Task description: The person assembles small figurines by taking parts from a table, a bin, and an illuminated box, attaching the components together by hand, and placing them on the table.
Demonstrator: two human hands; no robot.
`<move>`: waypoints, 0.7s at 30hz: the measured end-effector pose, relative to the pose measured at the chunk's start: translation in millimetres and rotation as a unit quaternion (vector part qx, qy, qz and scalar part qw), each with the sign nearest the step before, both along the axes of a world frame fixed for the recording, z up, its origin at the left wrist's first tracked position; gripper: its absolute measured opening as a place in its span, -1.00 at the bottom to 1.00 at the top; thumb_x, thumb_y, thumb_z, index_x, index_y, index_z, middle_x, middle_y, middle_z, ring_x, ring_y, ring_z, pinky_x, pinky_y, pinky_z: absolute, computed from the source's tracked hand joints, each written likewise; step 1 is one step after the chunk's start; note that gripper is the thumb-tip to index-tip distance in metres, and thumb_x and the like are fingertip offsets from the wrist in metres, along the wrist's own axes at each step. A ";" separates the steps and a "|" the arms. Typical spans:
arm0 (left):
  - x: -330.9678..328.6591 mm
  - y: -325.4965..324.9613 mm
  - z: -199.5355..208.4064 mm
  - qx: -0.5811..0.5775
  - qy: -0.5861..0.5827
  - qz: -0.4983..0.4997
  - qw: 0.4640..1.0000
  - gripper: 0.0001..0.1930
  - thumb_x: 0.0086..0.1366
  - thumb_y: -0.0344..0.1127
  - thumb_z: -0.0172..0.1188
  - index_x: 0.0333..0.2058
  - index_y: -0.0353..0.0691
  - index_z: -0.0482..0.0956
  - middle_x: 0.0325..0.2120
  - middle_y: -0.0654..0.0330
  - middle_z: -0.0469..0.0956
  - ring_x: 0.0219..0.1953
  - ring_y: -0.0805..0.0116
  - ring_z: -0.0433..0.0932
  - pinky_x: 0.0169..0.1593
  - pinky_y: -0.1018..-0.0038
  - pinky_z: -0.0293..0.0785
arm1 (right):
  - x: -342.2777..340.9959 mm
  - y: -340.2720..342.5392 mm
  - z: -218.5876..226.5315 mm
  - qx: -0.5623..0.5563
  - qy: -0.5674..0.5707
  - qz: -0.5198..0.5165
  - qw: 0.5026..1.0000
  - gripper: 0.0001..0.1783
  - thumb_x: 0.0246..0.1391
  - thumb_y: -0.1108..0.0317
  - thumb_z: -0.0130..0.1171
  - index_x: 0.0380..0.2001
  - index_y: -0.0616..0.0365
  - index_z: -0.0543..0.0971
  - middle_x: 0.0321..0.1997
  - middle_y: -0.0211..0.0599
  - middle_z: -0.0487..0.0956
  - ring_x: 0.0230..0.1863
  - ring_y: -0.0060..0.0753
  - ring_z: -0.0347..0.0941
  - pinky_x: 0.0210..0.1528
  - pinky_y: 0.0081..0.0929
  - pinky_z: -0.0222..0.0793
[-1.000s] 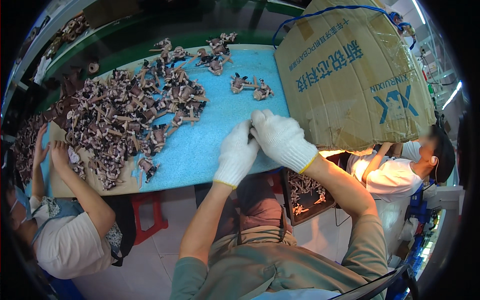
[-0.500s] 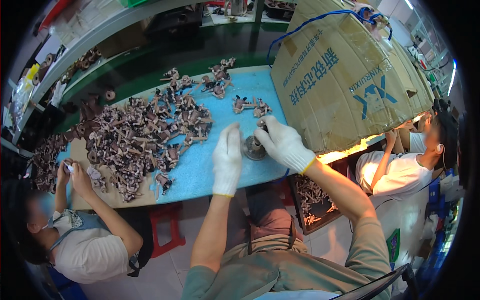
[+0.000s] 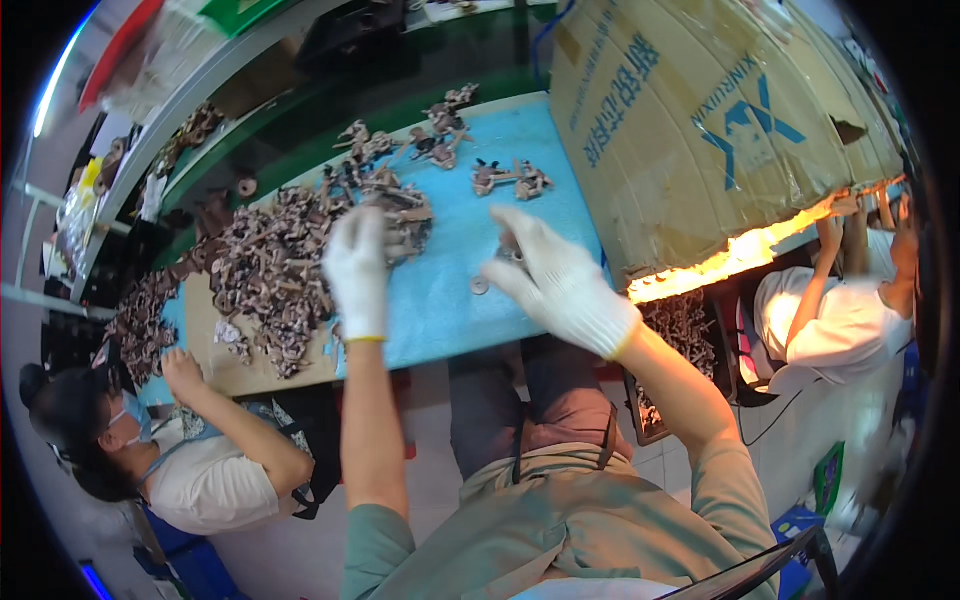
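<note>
My left hand (image 3: 357,270), in a white knitted glove, is over the right edge of a heap of small brown and pinkish figure pieces (image 3: 270,265). Its fingers look stretched out, slightly blurred, and nothing shows in them. On the blue mat (image 3: 450,315), my right hand (image 3: 570,285), gloved too, curves its thumb and fingers round a small greyish thing (image 3: 511,247), mostly hidden by the glove. A small pale disc with a hole (image 3: 480,286) shows by the thumb tip. Beyond the right hand lie a few figure pieces (image 3: 512,180).
A large cardboard box (image 3: 690,130) stands on the right, with glowing orange light along its lower edge. Below it is a dark tray of pieces (image 3: 680,335). One co-worker (image 3: 215,470) sits at left, another person (image 3: 835,310) at right. Shelving (image 3: 180,110) runs behind.
My left hand has moved left, away from the right hand, to the heap. My right hand's thumb and fingers are wider apart. The view has shifted, and the left co-worker's hands have moved.
</note>
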State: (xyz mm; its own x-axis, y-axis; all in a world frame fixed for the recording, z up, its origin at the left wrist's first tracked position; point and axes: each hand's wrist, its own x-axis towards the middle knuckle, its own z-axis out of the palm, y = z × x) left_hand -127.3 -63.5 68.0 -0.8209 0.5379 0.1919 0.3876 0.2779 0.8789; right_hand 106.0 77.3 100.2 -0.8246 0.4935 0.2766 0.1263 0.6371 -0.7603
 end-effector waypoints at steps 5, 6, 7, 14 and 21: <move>-3.3 6.4 -2.8 -0.222 0.286 0.095 0.927 -0.50 0.46 -0.04 0.27 0.13 -0.37 0.66 0.11 -0.26 0.62 0.07 -0.20 0.64 0.20 0.15 0.53 | 145.6 -6.1 -44.4 -0.117 -0.170 -0.037 0.978 -0.56 0.37 0.07 0.22 0.16 0.07 0.61 -0.01 -0.01 0.70 0.04 0.12 0.65 0.15 -0.03 0.56; 13.3 10.5 -11.6 -0.182 0.224 -0.008 0.957 -0.52 0.47 -0.06 0.26 0.13 -0.36 0.66 0.11 -0.25 0.61 0.09 -0.20 0.63 0.20 0.13 0.52 | 181.7 -3.8 -69.8 -0.120 -0.197 -0.080 0.970 -0.57 0.37 0.07 0.21 0.14 0.09 0.61 -0.02 0.01 0.71 0.04 0.12 0.66 0.15 -0.04 0.56; 31.8 13.5 -23.5 -0.143 0.153 -0.115 0.971 -0.54 0.48 -0.08 0.25 0.13 -0.34 0.65 0.11 -0.23 0.61 0.10 -0.20 0.62 0.21 0.11 0.51 | 218.2 -3.2 -106.9 -0.126 -0.227 -0.124 0.958 -0.57 0.37 0.07 0.21 0.13 0.11 0.62 -0.03 0.03 0.71 0.04 0.13 0.66 0.16 -0.04 0.56; 97.1 17.2 -67.6 -0.296 0.318 -0.131 0.891 -0.70 0.48 -0.20 0.23 0.03 -0.26 0.69 -0.06 -0.11 0.64 -0.03 -0.16 0.61 0.08 0.06 0.51 | 374.4 -11.3 -252.3 -0.078 -0.461 -0.314 0.826 -0.54 0.28 0.06 0.21 0.06 0.20 0.55 0.10 0.10 0.63 0.15 0.16 0.59 0.19 0.01 0.52; 111.1 24.6 -86.1 -0.199 0.191 -0.121 0.954 -0.70 0.48 -0.30 0.27 0.06 -0.37 0.66 -0.09 0.01 0.70 -0.07 0.13 0.66 0.07 0.26 0.55 | 347.1 -11.6 -265.4 -0.198 -0.417 -0.313 0.830 -0.41 0.24 -0.04 0.27 0.07 0.28 0.55 0.18 0.20 0.62 0.25 0.22 0.54 0.32 -0.01 0.44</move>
